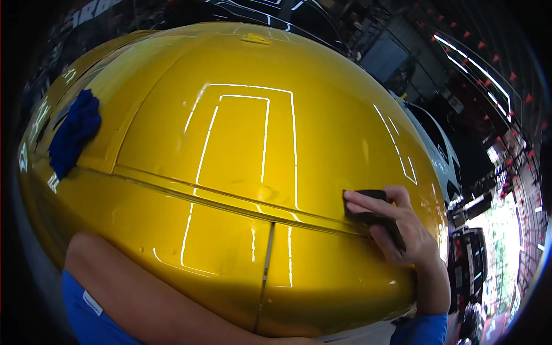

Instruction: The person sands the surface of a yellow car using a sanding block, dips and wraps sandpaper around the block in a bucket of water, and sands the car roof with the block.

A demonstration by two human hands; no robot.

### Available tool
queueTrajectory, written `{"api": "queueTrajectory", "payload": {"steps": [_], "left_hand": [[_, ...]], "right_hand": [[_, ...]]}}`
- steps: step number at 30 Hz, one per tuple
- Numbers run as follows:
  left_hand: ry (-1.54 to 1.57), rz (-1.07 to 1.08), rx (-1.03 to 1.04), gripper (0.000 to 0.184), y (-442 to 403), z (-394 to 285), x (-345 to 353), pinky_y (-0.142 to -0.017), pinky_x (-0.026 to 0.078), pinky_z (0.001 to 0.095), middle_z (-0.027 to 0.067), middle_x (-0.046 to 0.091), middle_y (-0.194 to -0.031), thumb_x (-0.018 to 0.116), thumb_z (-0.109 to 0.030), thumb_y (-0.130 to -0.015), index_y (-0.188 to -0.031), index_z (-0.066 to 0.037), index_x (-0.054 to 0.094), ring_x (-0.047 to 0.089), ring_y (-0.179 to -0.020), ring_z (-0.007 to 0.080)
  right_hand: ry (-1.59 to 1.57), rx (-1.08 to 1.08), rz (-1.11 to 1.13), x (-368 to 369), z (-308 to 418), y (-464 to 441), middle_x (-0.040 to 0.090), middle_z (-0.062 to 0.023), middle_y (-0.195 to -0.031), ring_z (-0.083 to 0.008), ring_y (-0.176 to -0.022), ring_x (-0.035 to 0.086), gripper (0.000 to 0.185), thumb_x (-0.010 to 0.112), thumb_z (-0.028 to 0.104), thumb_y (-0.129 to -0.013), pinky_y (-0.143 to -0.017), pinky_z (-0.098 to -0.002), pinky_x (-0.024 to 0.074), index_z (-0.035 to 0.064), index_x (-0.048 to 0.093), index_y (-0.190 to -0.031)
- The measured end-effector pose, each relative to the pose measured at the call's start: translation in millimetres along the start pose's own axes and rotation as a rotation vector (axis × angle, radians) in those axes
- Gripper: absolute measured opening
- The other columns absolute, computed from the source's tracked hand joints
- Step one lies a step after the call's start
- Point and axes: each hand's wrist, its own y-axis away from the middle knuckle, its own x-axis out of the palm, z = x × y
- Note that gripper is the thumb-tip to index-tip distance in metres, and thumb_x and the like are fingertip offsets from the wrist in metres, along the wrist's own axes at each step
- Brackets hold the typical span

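My right hand [402, 224] grips a black pad [376, 219], with the thumb below and the fingers over it. The pad is pressed against the glossy yellow car body [230, 149], close to a long seam. Part of the pad is hidden by the fingers. My left forearm [167, 293] crosses low in front of the car, and the hand at its end lies past the bottom edge of the view. A crumpled blue cloth [76, 132] rests on the yellow bodywork at the left.
A small yellow piece [256, 39] sits at the far side of the car. Panel gaps run along and down the near bodywork, including a vertical seam [267, 259]. A pale car [431, 135] stands behind to the right, and a dark vehicle [468, 259] farther right.
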Motion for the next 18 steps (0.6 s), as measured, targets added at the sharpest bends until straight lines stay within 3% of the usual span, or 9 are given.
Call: {"api": "queueTrajectory", "payload": {"steps": [9, 18], "left_hand": [[-0.024, -0.005, -0.016, 0.022, 0, 0, -4, -0.080, 0.060, 0.0461, 0.0036, 0.078, -0.111, 0.063, -0.020, -0.092, -0.105, -0.021, 0.080, 0.075, -0.103, 0.0287], [-0.036, 0.013, 0.005, 0.023, -4, 0, -4, -0.080, 0.060, 0.0460, 0.0036, 0.078, -0.111, 0.060, -0.022, -0.094, -0.107, -0.023, 0.079, 0.074, -0.105, 0.0279]], "right_hand": [[0.172, -0.071, -0.013, 2, -7, 4, 0.061, 0.0012, -0.151, -0.0316, -0.110, 0.052, 0.048, 0.070, 0.010, -0.089, -0.104, -0.0396, 0.0381, 0.0100, 0.067, -0.136], [0.207, -0.077, 0.033, 0, -4, -7, 0.058, 0.0016, -0.154, -0.0330, -0.113, 0.051, 0.049, 0.069, 0.013, -0.092, -0.105, -0.0427, 0.0382, 0.0125, 0.064, -0.141]]}}
